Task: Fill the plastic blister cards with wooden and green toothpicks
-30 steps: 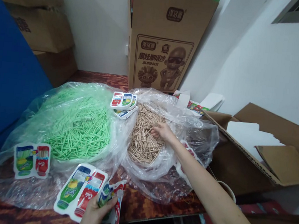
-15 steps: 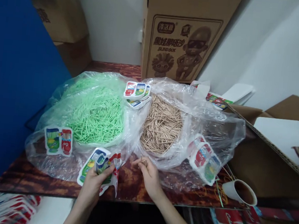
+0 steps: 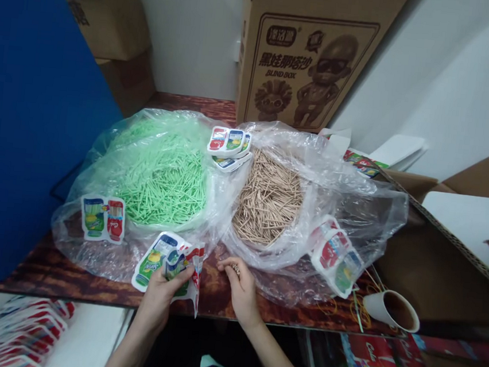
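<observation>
My left hand (image 3: 164, 291) is closed on a small printed packet (image 3: 173, 262) with a blue-green side and a red side that stands folded up. A flat printed packet (image 3: 150, 267) lies under and beside it. To the right, my right hand (image 3: 240, 290) has its fingers pinched round a small bundle of short brown sticks (image 3: 235, 269), their ends showing. Just beyond that hand, a clear plastic bag holds a heap of brown sticks (image 3: 269, 200). Further left, another clear bag holds a heap of light green sticks (image 3: 166, 187).
More printed packets lie at the left (image 3: 102, 219), on the right bag (image 3: 336, 256) and between the heaps (image 3: 229, 147). A paper cup of brown liquid (image 3: 392, 310) tilts near the front edge, beside an open carton (image 3: 448, 266). A tall cardboard box (image 3: 311, 69) stands behind.
The camera view has shifted slightly, so the table sits a little higher and further right. Both hands keep their grips, with the brown stick ends now showing more clearly in the right.
</observation>
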Motion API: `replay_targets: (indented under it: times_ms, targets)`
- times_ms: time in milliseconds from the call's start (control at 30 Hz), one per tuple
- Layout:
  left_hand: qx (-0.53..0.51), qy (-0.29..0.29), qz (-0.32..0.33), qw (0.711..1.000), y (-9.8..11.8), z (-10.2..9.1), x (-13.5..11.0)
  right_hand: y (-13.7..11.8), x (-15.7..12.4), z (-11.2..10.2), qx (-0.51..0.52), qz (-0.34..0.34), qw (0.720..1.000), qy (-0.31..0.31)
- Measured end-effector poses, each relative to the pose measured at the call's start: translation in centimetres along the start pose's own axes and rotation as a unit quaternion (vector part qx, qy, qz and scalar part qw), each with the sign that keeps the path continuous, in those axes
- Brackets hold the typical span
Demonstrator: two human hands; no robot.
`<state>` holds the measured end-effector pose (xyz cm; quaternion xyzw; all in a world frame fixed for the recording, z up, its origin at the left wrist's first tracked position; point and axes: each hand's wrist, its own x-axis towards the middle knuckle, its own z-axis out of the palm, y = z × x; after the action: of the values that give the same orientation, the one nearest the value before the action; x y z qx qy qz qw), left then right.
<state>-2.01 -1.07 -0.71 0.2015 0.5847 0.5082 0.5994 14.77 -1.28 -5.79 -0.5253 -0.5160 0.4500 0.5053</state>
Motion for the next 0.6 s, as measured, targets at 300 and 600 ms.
replay_targets:
  times_ms: [300, 600]
  targets:
    - [-0.009, -0.007, 0.006, 1.0, -0.55, -0.31, 0.29, -0.01, 0.01, -0.45, -0.023, 0.004, 1.0, -0.021]
    - [-0.02, -0.011, 0.002, 1.0, -0.8, -0.88, 0.71, -0.11, 0.2, -0.78, -0.031, 0.014, 0.998, -0.048]
